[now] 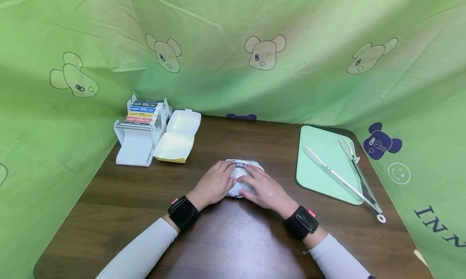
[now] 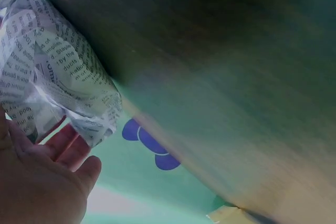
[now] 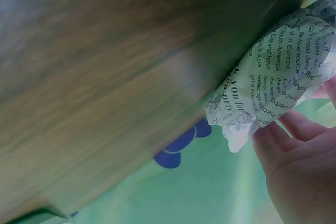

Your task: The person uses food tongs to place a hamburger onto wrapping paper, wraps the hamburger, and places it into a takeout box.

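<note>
A flat, round bundle wrapped in newsprint-patterned paper (image 1: 240, 186) lies on the table between both hands. Across its far top side runs a dark label (image 1: 239, 165). My left hand (image 1: 214, 182) rests on the bundle's left side, its fingertips at the label's left end. From the right, my right hand (image 1: 267, 188) lies over the bundle with fingers spread, fingertips by the label's right end and thumb at the near edge. In the left wrist view, printed paper (image 2: 63, 72) shows creases and folds above the fingers. The right wrist view shows a pointed paper fold (image 3: 239, 135) by the fingertips.
A white label dispenser (image 1: 140, 137) with several coloured label rolls stands at the back left. Beside it sits an opened clamshell box (image 1: 176, 143), yellow outside. On the right, metal tongs (image 1: 338, 177) lie across a mint-green tray (image 1: 309, 169). Green curtain (image 1: 218, 88) surrounds the wooden table (image 1: 123, 214).
</note>
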{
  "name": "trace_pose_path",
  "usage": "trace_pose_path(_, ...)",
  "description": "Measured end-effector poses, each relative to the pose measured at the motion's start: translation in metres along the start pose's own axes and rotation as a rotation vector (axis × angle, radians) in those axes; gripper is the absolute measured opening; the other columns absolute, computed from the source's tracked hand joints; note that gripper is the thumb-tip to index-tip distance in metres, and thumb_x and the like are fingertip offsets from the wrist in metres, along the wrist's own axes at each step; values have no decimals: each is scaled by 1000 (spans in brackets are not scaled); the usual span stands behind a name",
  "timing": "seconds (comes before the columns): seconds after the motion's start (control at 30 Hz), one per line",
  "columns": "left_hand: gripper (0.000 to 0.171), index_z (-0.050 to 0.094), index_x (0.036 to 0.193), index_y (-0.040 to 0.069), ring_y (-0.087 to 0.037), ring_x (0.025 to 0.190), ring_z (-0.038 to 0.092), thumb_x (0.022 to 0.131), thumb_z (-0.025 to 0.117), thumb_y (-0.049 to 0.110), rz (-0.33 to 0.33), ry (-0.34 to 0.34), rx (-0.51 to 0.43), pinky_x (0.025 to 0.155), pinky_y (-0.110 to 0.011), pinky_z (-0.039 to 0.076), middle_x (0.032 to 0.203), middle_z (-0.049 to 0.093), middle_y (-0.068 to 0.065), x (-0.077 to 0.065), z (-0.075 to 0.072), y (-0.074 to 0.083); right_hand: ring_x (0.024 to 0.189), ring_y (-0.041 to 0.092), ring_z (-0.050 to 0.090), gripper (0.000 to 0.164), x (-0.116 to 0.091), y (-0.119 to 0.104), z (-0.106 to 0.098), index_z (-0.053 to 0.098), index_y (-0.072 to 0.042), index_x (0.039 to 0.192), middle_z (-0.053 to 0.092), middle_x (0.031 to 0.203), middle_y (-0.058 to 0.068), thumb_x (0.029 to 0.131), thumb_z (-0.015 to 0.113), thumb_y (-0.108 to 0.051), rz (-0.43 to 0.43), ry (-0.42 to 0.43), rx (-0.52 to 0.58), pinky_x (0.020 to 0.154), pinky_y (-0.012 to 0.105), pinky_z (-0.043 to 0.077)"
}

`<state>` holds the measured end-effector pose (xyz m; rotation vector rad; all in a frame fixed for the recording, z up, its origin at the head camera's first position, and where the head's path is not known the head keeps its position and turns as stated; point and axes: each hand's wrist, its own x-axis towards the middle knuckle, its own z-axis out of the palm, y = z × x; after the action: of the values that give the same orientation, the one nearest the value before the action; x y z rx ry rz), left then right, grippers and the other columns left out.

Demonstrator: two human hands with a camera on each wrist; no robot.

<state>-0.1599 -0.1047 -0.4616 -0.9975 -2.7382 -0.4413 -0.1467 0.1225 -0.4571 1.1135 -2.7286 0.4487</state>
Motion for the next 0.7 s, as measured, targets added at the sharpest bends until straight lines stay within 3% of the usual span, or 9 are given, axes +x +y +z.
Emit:
trace_pose_path(0.23,53,49,144,-1,-33,141,41,108,46,37,-125,-10,-50,122,-47,26,149,47,-20,3,-7,-11,139,36,47,35,-10,6,-6,68,-22,124,51,148,22,93,73,-37,34,-16,8,111,51,41)
trace_pose_path(0.47,55,47,144,-7,-38,140,41,106,51,33,-256,7,24,119,-50,30,148,46,-25,-5,-22,-47,139,35,46,36,-17,11,-7,68,-22,126,51,148,21,93,73,-37,41,-21,28,113,50,39)
trace_pose_path(0.7,56,45,141,-13,-41,134,41,99,61,21,-407,-4,20,111,-53,38,141,47,-29,-17,-36,-84,139,36,46,35,-20,11,-8,69,-21,125,51,147,22,93,74,-37,35,-7,33,113,51,40)
